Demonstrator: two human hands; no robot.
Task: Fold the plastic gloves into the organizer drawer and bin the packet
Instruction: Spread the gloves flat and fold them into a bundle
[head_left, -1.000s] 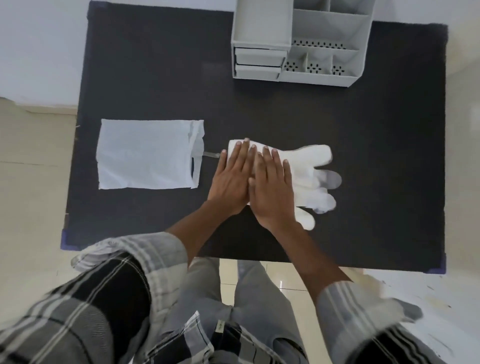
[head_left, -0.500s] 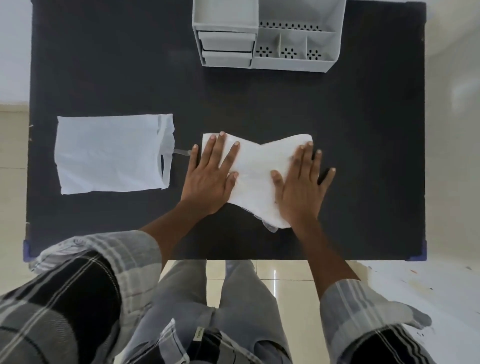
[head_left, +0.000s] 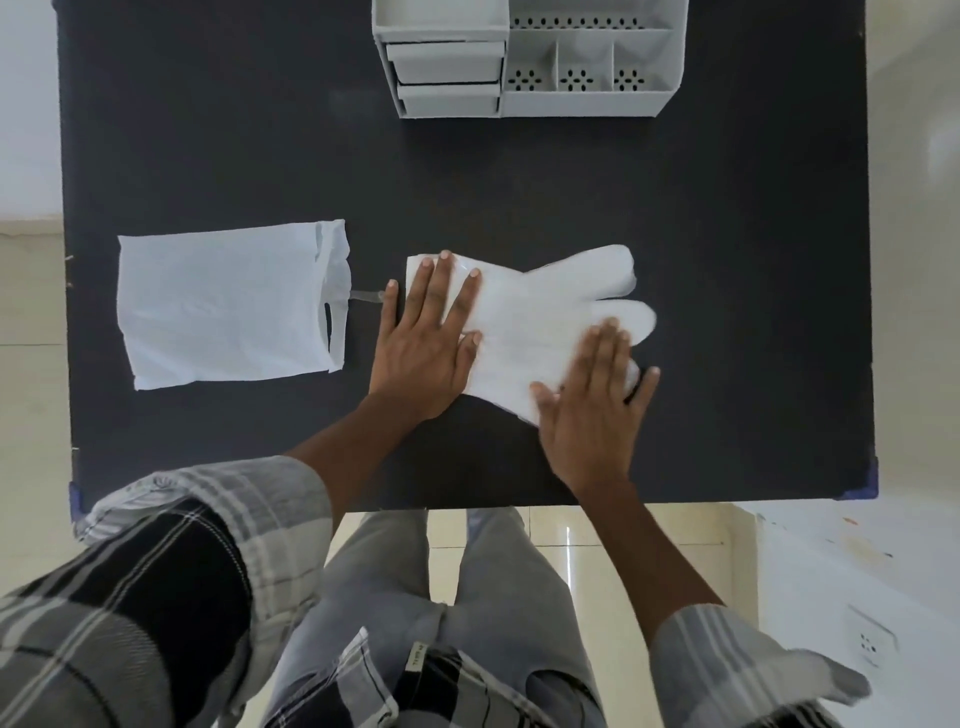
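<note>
White plastic gloves (head_left: 524, 322) lie flat in the middle of the black table (head_left: 727, 260), cuff to the left, fingers spread to the right. My left hand (head_left: 426, 343) presses flat on the cuff end with its fingers apart. My right hand (head_left: 592, 410) lies flat on the lower finger part of the gloves, covering some of the fingers. The empty white packet (head_left: 223, 306) lies flat to the left, its torn opening facing the gloves. The white organizer (head_left: 530, 57) stands at the table's far edge, with two shut drawers (head_left: 447, 78) on its left side.
A small clear plastic strip (head_left: 366, 296) lies between the packet and my left hand. The organizer has several open compartments on its right. Tiled floor shows on both sides of the table and below its near edge, where my legs are.
The folded-over glove fingers are spread out flat to the right again. My right hand has slid a little toward me along the gloves. My left hand stays on the cuff.
</note>
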